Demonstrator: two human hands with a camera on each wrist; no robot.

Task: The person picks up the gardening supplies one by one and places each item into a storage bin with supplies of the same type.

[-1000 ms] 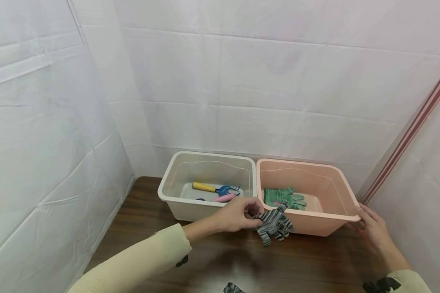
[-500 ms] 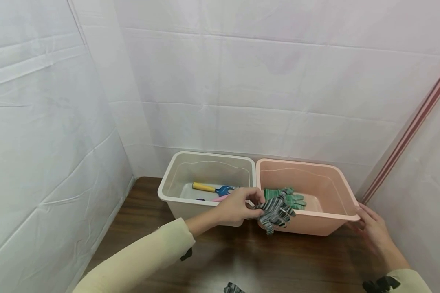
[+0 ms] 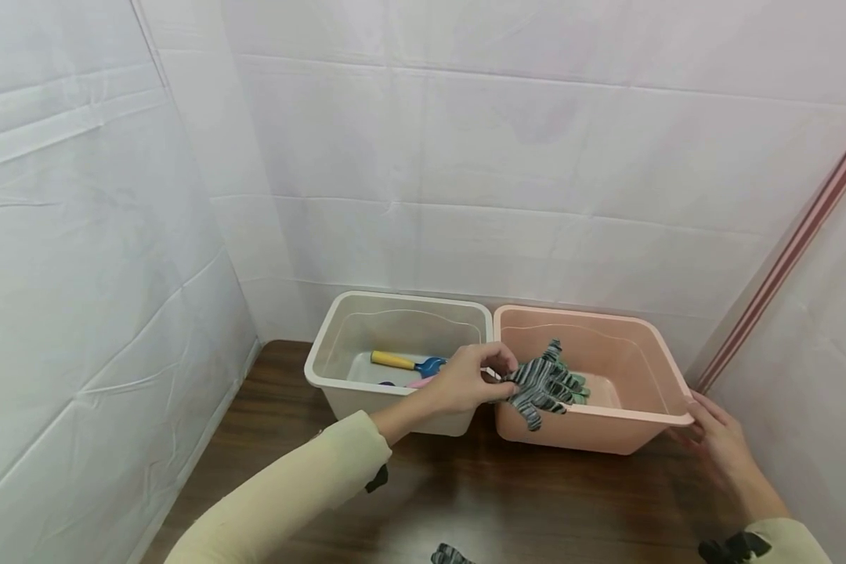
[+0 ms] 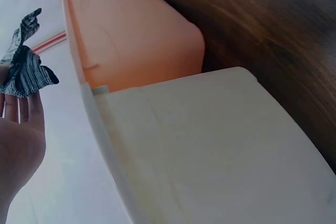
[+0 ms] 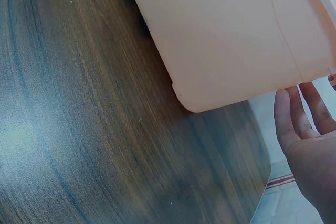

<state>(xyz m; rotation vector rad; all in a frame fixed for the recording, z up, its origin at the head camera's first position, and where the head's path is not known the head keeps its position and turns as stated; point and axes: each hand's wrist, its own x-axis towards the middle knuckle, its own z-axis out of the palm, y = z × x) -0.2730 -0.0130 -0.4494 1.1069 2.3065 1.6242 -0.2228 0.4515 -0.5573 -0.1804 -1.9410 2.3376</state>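
Observation:
My left hand point(image 3: 468, 382) pinches a black-and-grey striped knit glove point(image 3: 536, 382) by its cuff, fingers of the glove spread and drooping. The glove hangs over the front rim of the pink bin point(image 3: 627, 419) and overlaps a green glove point(image 3: 580, 385) lying inside. In the left wrist view, the striped glove point(image 4: 29, 74) dangles from the fingertips, above the level of the bins' rims. At the bin's right end, my right hand point(image 3: 721, 442) grips the rim, with its fingers underneath in the right wrist view. Another striped glove point(image 3: 450, 555) is partly cut off at the bottom edge.
A white bin point(image 3: 395, 296) stands against the pink one's left side. Inside it are a small garden tool with a yellow handle point(image 3: 392, 359) and blue head, a pink piece and something purple. White cloth walls point(image 3: 423, 157) close in behind the brown wooden table point(image 3: 296, 478).
My left hand has carried the striped glove up and slightly right, from in front of the pink bin to over its front rim, covering much of the green glove. The right hand stays put.

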